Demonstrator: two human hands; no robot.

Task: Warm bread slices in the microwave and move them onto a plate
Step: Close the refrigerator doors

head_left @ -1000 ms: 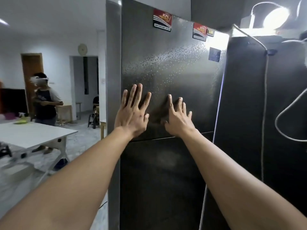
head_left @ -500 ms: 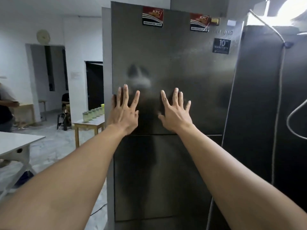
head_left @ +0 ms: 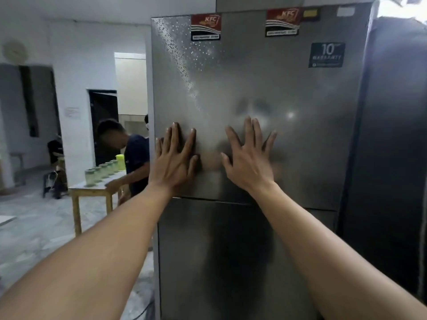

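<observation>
On the upper door of the tall grey steel fridge [head_left: 265, 93], just above the seam with its lower door, both palms lie flat: left hand [head_left: 174, 162] at the door's left edge, right hand [head_left: 248, 158] beside it, fingers spread, gripping nothing. Bread, microwave and plate are not in view. This looks like an opening step, probably fetching bread; next, one hand must find the door's edge and pull. Count: two hands, two doors, two red stickers [head_left: 206, 27].
</observation>
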